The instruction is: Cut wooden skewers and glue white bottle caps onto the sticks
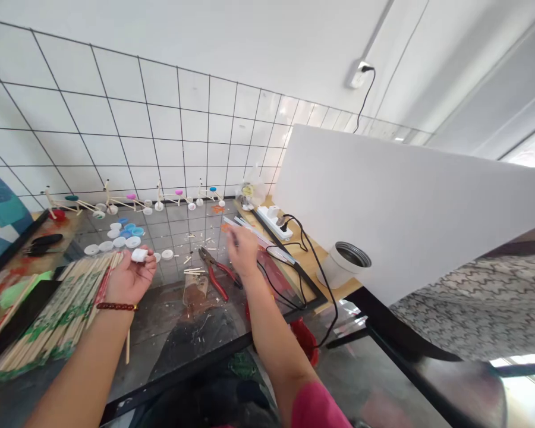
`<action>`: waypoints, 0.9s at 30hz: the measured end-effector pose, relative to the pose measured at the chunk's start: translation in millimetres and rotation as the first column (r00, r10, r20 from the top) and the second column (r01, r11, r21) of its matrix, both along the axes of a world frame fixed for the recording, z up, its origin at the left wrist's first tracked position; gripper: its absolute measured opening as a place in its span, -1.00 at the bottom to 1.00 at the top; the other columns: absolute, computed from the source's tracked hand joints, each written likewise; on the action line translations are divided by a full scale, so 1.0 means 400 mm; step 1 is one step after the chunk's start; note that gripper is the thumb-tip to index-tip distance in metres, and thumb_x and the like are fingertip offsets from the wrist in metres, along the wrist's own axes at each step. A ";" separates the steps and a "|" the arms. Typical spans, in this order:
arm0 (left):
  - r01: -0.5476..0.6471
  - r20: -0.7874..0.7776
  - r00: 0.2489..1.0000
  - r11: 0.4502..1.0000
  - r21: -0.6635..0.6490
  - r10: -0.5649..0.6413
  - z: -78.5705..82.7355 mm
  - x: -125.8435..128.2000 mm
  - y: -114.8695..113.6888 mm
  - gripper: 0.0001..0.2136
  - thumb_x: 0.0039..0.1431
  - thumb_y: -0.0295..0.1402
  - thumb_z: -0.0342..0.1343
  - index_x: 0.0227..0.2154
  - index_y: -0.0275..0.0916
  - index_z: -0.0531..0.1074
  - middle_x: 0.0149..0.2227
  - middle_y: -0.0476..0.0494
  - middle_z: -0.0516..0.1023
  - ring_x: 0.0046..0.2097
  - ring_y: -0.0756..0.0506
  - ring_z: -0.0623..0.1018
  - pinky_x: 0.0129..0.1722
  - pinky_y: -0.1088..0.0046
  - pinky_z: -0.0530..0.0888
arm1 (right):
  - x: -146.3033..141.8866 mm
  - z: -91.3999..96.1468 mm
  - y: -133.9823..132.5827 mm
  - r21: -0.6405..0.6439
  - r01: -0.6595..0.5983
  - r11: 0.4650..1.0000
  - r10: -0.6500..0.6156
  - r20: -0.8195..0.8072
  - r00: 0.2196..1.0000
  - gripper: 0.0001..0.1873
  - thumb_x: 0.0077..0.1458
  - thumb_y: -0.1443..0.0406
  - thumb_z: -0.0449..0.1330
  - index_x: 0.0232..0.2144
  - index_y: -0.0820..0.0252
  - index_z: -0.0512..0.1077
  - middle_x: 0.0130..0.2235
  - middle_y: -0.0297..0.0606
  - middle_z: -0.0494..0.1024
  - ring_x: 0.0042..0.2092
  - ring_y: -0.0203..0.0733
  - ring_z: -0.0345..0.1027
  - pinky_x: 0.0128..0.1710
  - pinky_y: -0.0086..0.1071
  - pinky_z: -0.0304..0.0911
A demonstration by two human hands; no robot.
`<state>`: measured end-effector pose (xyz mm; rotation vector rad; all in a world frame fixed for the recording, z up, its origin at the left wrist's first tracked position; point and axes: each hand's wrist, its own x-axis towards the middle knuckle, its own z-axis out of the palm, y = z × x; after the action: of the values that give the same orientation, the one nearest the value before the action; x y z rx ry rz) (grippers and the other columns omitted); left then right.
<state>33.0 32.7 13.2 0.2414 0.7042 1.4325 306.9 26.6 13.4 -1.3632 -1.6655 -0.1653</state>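
Note:
My left hand (pixel 131 274) is closed on a small white plastic piece (pixel 138 255), held between thumb and fingers above the glossy dark tabletop. Beneath its wrist lie bundled disposable chopsticks (pixel 56 312) in green-printed wrappers. White bottle caps (pixel 132 242) and blue caps (pixel 138 231) are scattered just beyond this hand. My right hand (pixel 243 249) has its fingers drawn together near some clear glue sticks (pixel 267 240) at the table's right side. What its fingertips grip, if anything, is hidden. Red-handled pliers (pixel 214 273) lie between my hands, jaws pointing away from me.
Along the back stand several small stick models with cap wheels (pixel 159 205). A power strip (pixel 274 222) with black cables (pixel 312 255) and a white tin (pixel 341 267) occupy the right. Short cut sticks (pixel 194 271) litter the middle. Black scissors (pixel 44 244) lie at left.

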 end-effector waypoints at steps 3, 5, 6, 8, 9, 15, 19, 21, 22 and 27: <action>-0.065 -0.036 0.997 0.996 -0.063 0.062 -0.003 0.006 -0.001 -0.60 0.43 -0.35 -0.26 -0.32 -0.35 0.48 -0.37 -0.25 0.57 -0.40 -0.02 0.57 -0.45 0.53 0.59 | -0.078 -0.037 -0.004 -0.269 -0.329 0.905 0.404 0.301 0.864 -0.73 0.18 0.36 0.13 -0.10 0.08 0.53 -0.10 -0.20 0.61 0.01 -0.08 0.38 0.08 -0.15 0.12; -0.089 -0.047 0.995 0.993 -0.082 0.086 -0.006 0.011 -0.002 -0.64 0.42 -0.38 -0.23 -0.32 -0.35 0.47 -0.34 -0.25 0.59 -0.32 -0.06 0.62 -0.39 0.50 0.63 | -0.122 -0.049 -0.011 -0.396 -0.382 0.835 0.527 0.374 0.763 -0.71 0.12 0.33 0.21 -0.08 0.05 0.53 -0.05 -0.23 0.60 0.07 -0.06 0.34 0.12 -0.13 0.05; -0.098 -0.051 0.994 0.991 -0.087 0.094 -0.008 0.012 -0.003 -0.65 0.42 -0.39 -0.21 -0.32 -0.35 0.47 -0.34 -0.25 0.59 -0.31 -0.07 0.63 -0.37 0.48 0.64 | -0.135 -0.051 -0.015 -0.429 -0.379 0.820 0.544 0.383 0.746 -0.67 0.09 0.32 0.23 -0.06 0.05 0.52 -0.01 -0.23 0.58 0.10 -0.05 0.32 0.13 -0.12 0.03; -0.106 -0.056 0.993 0.991 -0.084 0.102 -0.012 0.012 -0.003 -0.66 0.42 -0.38 -0.19 -0.34 -0.35 0.46 -0.35 -0.25 0.60 -0.32 -0.08 0.63 -0.35 0.46 0.65 | -0.143 -0.052 -0.020 -0.444 -0.337 0.830 0.513 0.371 0.774 -0.57 0.05 0.29 0.26 0.01 0.04 0.48 0.07 -0.23 0.53 0.14 -0.03 0.28 0.14 -0.11 0.02; -0.104 -0.059 0.993 0.991 -0.083 0.099 -0.015 0.012 -0.002 -0.66 0.42 -0.37 -0.18 -0.34 -0.36 0.46 -0.36 -0.25 0.60 -0.33 -0.08 0.64 -0.35 0.45 0.65 | -0.138 -0.052 -0.022 -0.441 -0.307 0.843 0.479 0.359 0.801 -0.53 0.04 0.29 0.26 0.05 0.03 0.46 0.10 -0.22 0.51 0.15 -0.03 0.26 0.13 -0.11 0.02; -0.073 -0.078 0.995 0.994 -0.087 0.066 -0.028 0.020 0.005 -0.64 0.42 -0.36 -0.19 -0.38 -0.35 0.46 -0.39 -0.24 0.59 -0.34 -0.06 0.63 -0.37 0.46 0.65 | -0.086 -0.056 -0.031 -0.571 -0.037 0.820 0.185 0.203 0.962 -0.73 0.06 0.28 0.20 -0.14 0.07 0.53 -0.03 -0.21 0.51 0.01 -0.04 0.36 -0.03 -0.23 0.19; -0.059 -0.095 0.994 0.997 -0.041 0.054 -0.029 0.026 0.006 -0.65 0.41 -0.36 -0.15 -0.38 -0.35 0.48 -0.39 -0.21 0.59 -0.30 -0.05 0.63 -0.33 0.45 0.65 | -0.096 -0.065 -0.037 -0.577 -0.029 0.816 0.142 0.152 0.978 -0.72 0.03 0.27 0.24 -0.15 0.09 0.50 -0.12 -0.22 0.52 -0.08 -0.10 0.40 -0.11 -0.33 0.24; -0.055 -0.137 0.989 0.998 -0.018 0.052 -0.032 0.025 0.006 -0.73 0.35 -0.45 -0.08 -0.40 -0.33 0.49 -0.41 -0.17 0.58 -0.31 -0.03 0.62 -0.30 0.47 0.64 | -0.107 -0.068 -0.035 -0.575 0.019 0.818 0.096 0.168 0.981 -0.73 0.01 0.27 0.24 -0.17 0.11 0.49 -0.12 -0.20 0.52 -0.11 -0.11 0.40 -0.14 -0.34 0.24; -0.059 -0.169 0.984 0.998 -0.004 0.057 -0.034 0.023 0.007 -0.78 0.29 -0.52 -0.03 -0.40 -0.33 0.49 -0.42 -0.15 0.57 -0.32 -0.01 0.62 -0.28 0.49 0.63 | -0.110 -0.070 -0.033 -0.575 0.054 0.817 0.065 0.185 0.981 -0.73 0.01 0.28 0.24 -0.17 0.12 0.49 -0.12 -0.19 0.52 -0.12 -0.10 0.40 -0.15 -0.34 0.25; -0.035 -0.332 0.941 0.993 0.109 0.069 -0.063 0.013 0.021 -0.75 -0.13 -0.69 0.11 -0.37 -0.28 0.47 -0.45 -0.04 0.53 -0.36 -0.02 0.60 -0.27 0.47 0.60 | -0.091 -0.069 -0.029 -0.549 0.206 0.810 -0.047 0.290 0.956 -0.71 0.04 0.32 0.20 -0.14 0.16 0.47 -0.10 -0.11 0.51 -0.07 -0.04 0.38 -0.10 -0.27 0.25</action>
<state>38.1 41.2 -12.0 0.5609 0.9210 1.4962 270.6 14.8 -14.1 -1.9845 -1.9361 0.0999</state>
